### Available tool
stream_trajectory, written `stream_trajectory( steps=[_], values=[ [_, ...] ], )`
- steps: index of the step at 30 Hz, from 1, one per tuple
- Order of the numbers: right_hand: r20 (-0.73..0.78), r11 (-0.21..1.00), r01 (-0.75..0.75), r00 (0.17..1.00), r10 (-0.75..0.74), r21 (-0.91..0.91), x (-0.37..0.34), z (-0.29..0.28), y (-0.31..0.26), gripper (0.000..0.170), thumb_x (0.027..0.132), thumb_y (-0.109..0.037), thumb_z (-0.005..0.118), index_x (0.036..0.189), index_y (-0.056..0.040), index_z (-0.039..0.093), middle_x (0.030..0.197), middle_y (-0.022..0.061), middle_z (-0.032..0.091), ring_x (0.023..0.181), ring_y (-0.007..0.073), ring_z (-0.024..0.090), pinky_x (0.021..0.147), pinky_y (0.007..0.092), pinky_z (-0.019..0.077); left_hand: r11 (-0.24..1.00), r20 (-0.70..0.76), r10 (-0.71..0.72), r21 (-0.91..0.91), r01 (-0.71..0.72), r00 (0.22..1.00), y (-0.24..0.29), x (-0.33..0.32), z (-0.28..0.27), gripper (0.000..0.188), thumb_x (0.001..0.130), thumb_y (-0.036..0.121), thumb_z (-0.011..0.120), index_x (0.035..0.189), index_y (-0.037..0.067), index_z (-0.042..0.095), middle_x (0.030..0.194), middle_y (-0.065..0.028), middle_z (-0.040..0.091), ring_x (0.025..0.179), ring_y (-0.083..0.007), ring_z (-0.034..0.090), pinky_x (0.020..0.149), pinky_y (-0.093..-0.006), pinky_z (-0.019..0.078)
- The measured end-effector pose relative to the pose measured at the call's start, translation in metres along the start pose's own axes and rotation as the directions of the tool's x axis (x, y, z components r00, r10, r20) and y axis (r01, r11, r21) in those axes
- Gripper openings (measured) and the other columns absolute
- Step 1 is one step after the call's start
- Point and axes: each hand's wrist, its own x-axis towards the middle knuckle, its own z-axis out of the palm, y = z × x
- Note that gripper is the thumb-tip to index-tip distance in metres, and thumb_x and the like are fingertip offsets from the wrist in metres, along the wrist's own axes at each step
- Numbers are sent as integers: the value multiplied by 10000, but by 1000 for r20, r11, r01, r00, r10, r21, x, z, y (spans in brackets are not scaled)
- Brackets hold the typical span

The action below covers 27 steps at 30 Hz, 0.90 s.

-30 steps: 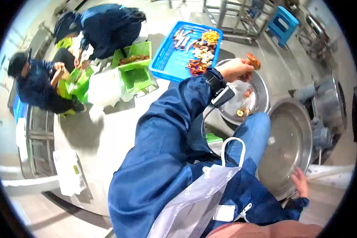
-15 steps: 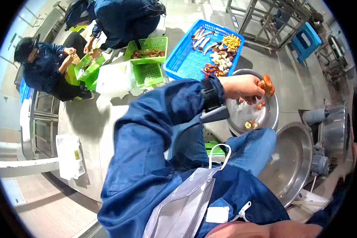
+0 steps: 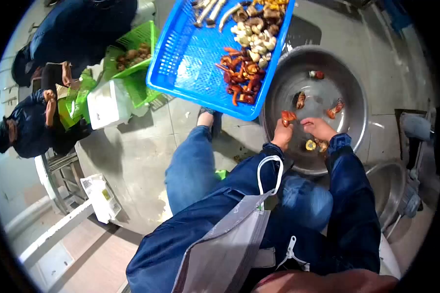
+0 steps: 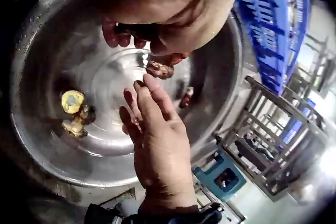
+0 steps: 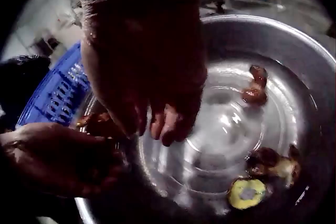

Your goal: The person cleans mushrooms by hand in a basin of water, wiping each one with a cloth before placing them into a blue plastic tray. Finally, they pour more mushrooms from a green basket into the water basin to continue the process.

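My left hand [image 3: 281,136] pinches a red-orange mushroom [image 3: 288,117] over the near left side of a wide steel basin [image 3: 359,97]. Close beside it is my right hand [image 3: 319,129], holding nothing, its fingers pointing toward the left one. The left wrist view has the right hand [image 4: 163,150] with loosely extended fingers below the left hand [image 4: 178,8]. Shallow water covers the basin floor. Several wet mushroom pieces lie in it, among them a reddish one [image 3: 335,110], a dark brown one [image 3: 300,100] and one with a yellow cut face [image 5: 247,193].
Left of the basin, a blue basket [image 3: 181,68] holds sorted heaps of mushrooms. A second steel basin [image 3: 388,183] stands at the near right. Two people in dark clothes work by green crates [image 3: 142,88] at the far left. A blue stool [image 4: 223,176] stands beyond the basin.
My left hand, keeping the mushroom, has drawn back toward my body over the basin. My right hand has come in from the second basin to join it. The head view has shifted.
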Motion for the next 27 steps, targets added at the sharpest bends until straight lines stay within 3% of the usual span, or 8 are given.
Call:
stream_trajectory(
  steps=[3,6,7,10,13,17,21,27],
  values=[
    [-400,969,96,917,2,226,56,-13,111,215,918,-148,569,1073,-6,611,988,79,665,934,153,614,838,301,483,825,-73,-118,548,138,990,-22,33,-15,327,888,150,587,1182,28,515,741,-99,604,656,-215,601,561,-335,462],
    [-857,965,-130,497,-135,-227,64,-5,133,284,959,-236,474,1092,-13,589,1059,168,638,949,322,609,863,389,465,846,-204,-98,499,190,974,-62,42,-4,455,940,356,489,1232,7,472,926,-271,631,920,-428,606,795,-451,481],
    [-759,807,-362,632,-156,-467,71,15,149,347,941,-268,502,1177,-20,558,1183,186,594,1071,334,565,923,410,437,901,-205,-58,411,140,977,-72,47,-2,433,935,330,515,1228,12,489,936,-230,632,899,-380,606,789,-434,483],
    [-626,922,63,751,208,382,82,63,85,550,910,-403,580,1304,-34,476,1305,195,514,1220,268,477,980,397,405,995,-42,95,-28,-96,995,-72,50,-2,377,918,253,594,1215,27,540,966,-108,636,836,-237,606,769,-383,488],
    [-478,741,140,837,265,656,79,62,81,600,922,-457,556,1340,-44,434,1266,165,535,1154,256,519,945,351,425,877,184,-416,-180,446,891,-21,40,0,316,948,378,556,991,64,558,781,-67,557,659,-162,529,587,-292,463],
    [-364,723,146,918,155,675,67,67,51,599,905,-419,605,1325,-23,445,1215,148,567,1106,210,540,928,330,433,938,224,-319,213,273,921,1,28,6,498,993,506,356,962,41,532,696,-15,506,504,-106,422,422,-248,318],
    [-515,973,-56,841,167,224,65,60,49,447,866,-407,660,1161,-80,590,1029,102,663,959,201,621,839,326,478,895,389,-213,-290,339,896,-14,24,9,317,1016,278,418,1130,0,517,866,-42,559,706,-131,501,627,-266,417],
    [-522,787,265,849,83,557,59,46,75,462,966,-454,476,1079,-32,625,1014,93,675,964,192,619,868,319,466,879,379,-279,-270,394,882,-16,19,-5,288,972,281,535,1108,28,519,844,-19,541,605,-103,430,554,-237,372]
  ],
)
